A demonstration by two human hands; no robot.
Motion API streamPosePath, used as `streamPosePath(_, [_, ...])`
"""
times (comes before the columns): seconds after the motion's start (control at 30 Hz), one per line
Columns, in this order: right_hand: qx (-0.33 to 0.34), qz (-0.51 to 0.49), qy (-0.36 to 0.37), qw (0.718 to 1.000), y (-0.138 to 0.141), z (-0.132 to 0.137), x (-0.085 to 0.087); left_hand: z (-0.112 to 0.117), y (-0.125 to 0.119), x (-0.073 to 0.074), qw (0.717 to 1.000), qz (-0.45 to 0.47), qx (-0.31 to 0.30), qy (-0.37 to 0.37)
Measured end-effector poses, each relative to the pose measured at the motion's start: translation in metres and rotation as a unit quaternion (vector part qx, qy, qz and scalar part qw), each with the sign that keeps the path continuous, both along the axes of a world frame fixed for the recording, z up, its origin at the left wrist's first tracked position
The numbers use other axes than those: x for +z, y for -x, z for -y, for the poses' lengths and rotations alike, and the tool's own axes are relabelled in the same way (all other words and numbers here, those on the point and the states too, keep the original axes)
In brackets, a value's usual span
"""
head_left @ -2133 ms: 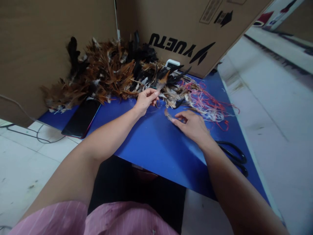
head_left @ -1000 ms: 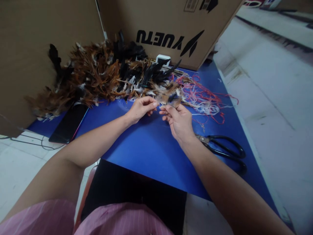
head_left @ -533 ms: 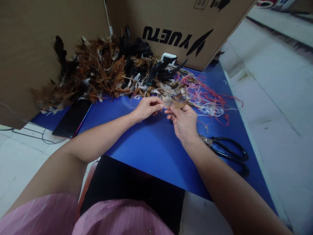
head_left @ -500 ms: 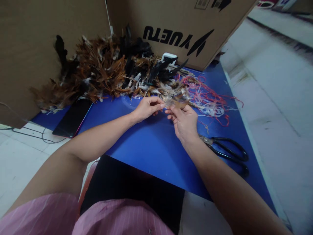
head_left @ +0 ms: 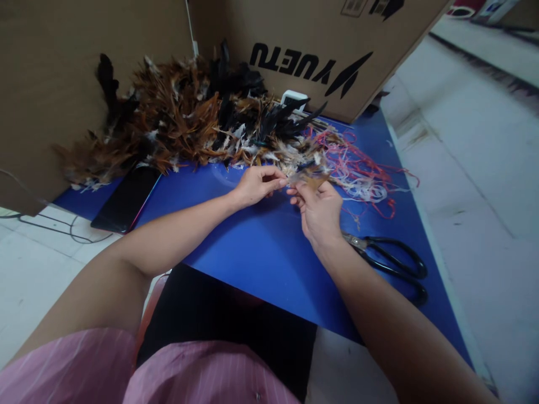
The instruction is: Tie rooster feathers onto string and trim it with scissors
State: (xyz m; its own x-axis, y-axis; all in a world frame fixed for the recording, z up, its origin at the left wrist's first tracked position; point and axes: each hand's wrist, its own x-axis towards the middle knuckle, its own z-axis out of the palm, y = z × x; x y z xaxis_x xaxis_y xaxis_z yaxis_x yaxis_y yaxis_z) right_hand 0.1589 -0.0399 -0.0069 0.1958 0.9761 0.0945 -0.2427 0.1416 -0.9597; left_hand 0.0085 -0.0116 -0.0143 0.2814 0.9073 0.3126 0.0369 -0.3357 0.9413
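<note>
Over the blue table [head_left: 252, 235], my two hands meet fingertip to fingertip. My right hand [head_left: 320, 210] is closed on a small bunch of brown and grey feathers [head_left: 312, 178], which stick up above its thumb and fingers. Thumb and forefinger of my left hand [head_left: 257, 185] are pinched at the pale left end of those feathers; what lies between them is too small to make out. Just behind the hands spreads a large heap of brown, black and white feathers [head_left: 185, 123]. Pink and white strings [head_left: 357, 168] lie tangled to the right of my right hand.
Black-handled scissors [head_left: 393, 261] lie beside my right wrist. At the left edge rests a dark phone [head_left: 126, 199]. A cardboard box [head_left: 311, 33] and a brown panel [head_left: 50, 84] stand behind the heap, with a small white device [head_left: 293, 100] before the box.
The camera view has shifted slightly. Both hands stay together at the same spot, with the feathers still in my right hand.
</note>
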Motion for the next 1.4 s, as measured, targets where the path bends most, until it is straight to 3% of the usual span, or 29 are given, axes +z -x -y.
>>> streamPosePath(0.33, [-0.017, 0.023, 0.0, 1.0, 0.0009, -0.0013, -0.0026, 0.0021, -0.0014, 0.0007, 0.999, -0.027, 0.021, -0.014])
streamPosePath(0.83, [0.001, -0.011, 0.011, 1.0, 0.0027, -0.0012, -0.0023, 0.0041, -0.0019, 0.0023, 0.979, -0.113, 0.097, -0.139])
streamPosePath(1.03, [-0.003, -0.012, 0.015, 1.0, 0.0032, -0.0008, -0.0022, 0.0045, -0.0005, 0.0032, 0.981, -0.107, 0.084, -0.142])
streamPosePath(1.4, [0.007, 0.022, 0.009, 1.0, 0.0028, 0.0003, -0.0029, 0.0015, 0.0006, -0.0004, 0.994, -0.055, 0.043, -0.08])
